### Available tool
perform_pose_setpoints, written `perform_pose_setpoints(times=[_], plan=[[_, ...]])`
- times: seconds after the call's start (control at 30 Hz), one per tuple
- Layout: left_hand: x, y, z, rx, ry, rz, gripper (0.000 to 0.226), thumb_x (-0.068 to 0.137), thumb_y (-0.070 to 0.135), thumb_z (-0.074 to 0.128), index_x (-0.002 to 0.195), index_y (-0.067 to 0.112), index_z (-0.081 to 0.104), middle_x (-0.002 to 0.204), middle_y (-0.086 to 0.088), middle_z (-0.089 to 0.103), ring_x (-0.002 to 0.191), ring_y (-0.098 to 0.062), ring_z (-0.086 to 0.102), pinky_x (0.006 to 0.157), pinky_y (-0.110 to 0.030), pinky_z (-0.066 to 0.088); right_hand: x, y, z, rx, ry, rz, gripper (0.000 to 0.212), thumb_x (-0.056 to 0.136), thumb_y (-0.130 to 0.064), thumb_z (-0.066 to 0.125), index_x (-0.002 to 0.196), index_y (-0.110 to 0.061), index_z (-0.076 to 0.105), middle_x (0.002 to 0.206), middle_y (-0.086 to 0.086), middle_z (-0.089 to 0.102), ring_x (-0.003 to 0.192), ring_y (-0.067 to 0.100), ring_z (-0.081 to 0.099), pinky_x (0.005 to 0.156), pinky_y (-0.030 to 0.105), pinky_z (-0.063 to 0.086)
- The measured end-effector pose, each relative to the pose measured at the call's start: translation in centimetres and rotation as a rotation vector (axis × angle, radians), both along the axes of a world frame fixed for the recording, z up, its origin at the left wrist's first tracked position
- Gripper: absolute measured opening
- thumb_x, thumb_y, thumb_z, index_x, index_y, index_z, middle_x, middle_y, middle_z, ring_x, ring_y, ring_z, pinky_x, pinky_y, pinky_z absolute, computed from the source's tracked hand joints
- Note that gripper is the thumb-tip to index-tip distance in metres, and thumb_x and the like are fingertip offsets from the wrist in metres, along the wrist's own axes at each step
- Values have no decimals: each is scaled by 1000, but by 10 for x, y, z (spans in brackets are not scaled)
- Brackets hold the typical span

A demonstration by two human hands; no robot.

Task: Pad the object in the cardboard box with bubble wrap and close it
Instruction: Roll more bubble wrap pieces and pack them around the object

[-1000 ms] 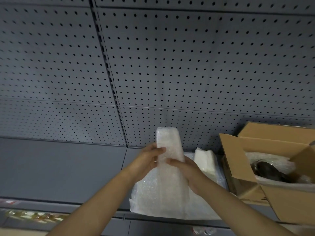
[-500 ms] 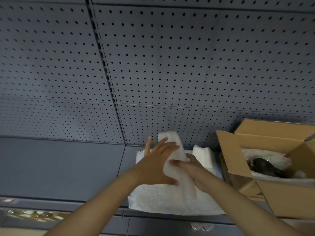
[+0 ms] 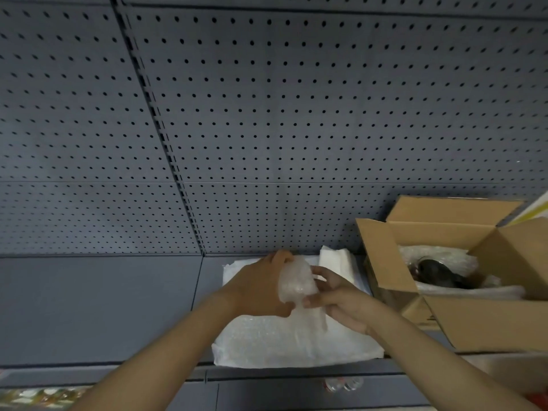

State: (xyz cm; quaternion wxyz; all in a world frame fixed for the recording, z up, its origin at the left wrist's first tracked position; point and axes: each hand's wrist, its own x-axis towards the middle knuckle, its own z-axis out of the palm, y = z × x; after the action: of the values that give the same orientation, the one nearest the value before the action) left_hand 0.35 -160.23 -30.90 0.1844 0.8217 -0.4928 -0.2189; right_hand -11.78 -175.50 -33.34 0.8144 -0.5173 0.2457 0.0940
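Observation:
A folded piece of bubble wrap (image 3: 296, 280) is bunched between both hands above a stack of bubble wrap sheets (image 3: 281, 342) on the grey shelf. My left hand (image 3: 261, 289) wraps around its left side with fingers curled over the top. My right hand (image 3: 335, 298) pinches its right and lower edge. At the right stands an open cardboard box (image 3: 480, 315) with its flaps up. Inside it a dark object (image 3: 436, 272) lies on bubble wrap lining.
A grey pegboard wall (image 3: 267, 114) rises behind the shelf (image 3: 89, 307). A second white folded pile (image 3: 335, 261) lies behind the stack, next to the box. Packaged goods show on the lower shelf at the bottom left (image 3: 38, 394).
The tall folded strip of bubble wrap has been pressed down and bunched into a compact wad between both hands. The view has shifted slightly, and the box sits as before.

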Motion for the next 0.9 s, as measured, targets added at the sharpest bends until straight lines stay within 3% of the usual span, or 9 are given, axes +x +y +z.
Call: perform_pose_setpoints(times=[0.07, 0.17, 0.3, 0.33, 0.4, 0.53, 0.73, 0.9], plan=[[2, 3, -2, 8, -18, -3, 75, 68, 37, 74, 129, 27, 32, 121, 2, 56, 97, -18, 58, 81, -37, 54, 1, 3, 0, -183, 6, 49, 69, 61, 6, 80, 119, -14, 49, 121, 13, 59, 108, 22, 61, 81, 25, 54], [8, 10, -4, 33, -40, -2, 66, 69, 35, 72, 123, 30, 34, 112, 1, 60, 89, -19, 57, 76, -35, 52, 6, 9, -1, -615, 18, 106, 64, 59, -11, 90, 108, -24, 50, 114, -4, 55, 106, 14, 55, 88, 25, 50], [12, 21, -2, 53, 22, 4, 65, 69, 35, 71, 122, 38, 34, 112, 5, 58, 90, -15, 52, 73, -26, 43, 10, 11, -2, -747, -120, 261, 103, 51, -36, 92, 134, -42, 33, 137, -18, 39, 129, 0, 37, 106, 20, 35], [12, 23, -2, 51, 52, 9, 64, 69, 34, 72, 121, 39, 35, 111, 7, 57, 91, -14, 52, 73, -26, 44, 11, 12, -1, -770, -126, 333, 104, 51, -39, 91, 135, -46, 30, 138, -22, 39, 130, -3, 35, 108, 21, 33], [15, 27, 0, 23, 111, 30, 62, 68, 31, 74, 118, 41, 37, 106, 10, 56, 91, -12, 55, 72, -24, 47, 14, 13, 1, -816, -104, 422, 93, 55, -37, 90, 130, -47, 36, 131, -24, 44, 126, -4, 40, 106, 24, 39], [21, 31, 2, -73, 218, 82, 60, 68, 25, 78, 114, 39, 42, 104, 14, 54, 89, -3, 55, 67, -16, 46, 16, 15, 3, -856, -149, 309, 75, 57, -35, 87, 120, -38, 47, 120, -15, 54, 115, 5, 54, 100, 31, 49], [31, 20, 8, -195, 311, 123, 52, 66, 26, 84, 106, 38, 52, 103, 15, 60, 92, -6, 60, 72, -22, 55, 6, 10, 32, -1053, -250, 192, 55, 74, -28, 79, 116, -36, 45, 114, -17, 54, 107, 3, 55, 89, 23, 51], [23, -21, 21, -237, 288, 80, 53, 66, 39, 83, 107, 42, 51, 106, 17, 60, 95, -5, 61, 81, -25, 56, -24, -29, 59, -1208, -282, 109, 57, 77, -29, 76, 126, -34, 46, 113, -25, 52, 104, -6, 52, 82, 13, 47]])
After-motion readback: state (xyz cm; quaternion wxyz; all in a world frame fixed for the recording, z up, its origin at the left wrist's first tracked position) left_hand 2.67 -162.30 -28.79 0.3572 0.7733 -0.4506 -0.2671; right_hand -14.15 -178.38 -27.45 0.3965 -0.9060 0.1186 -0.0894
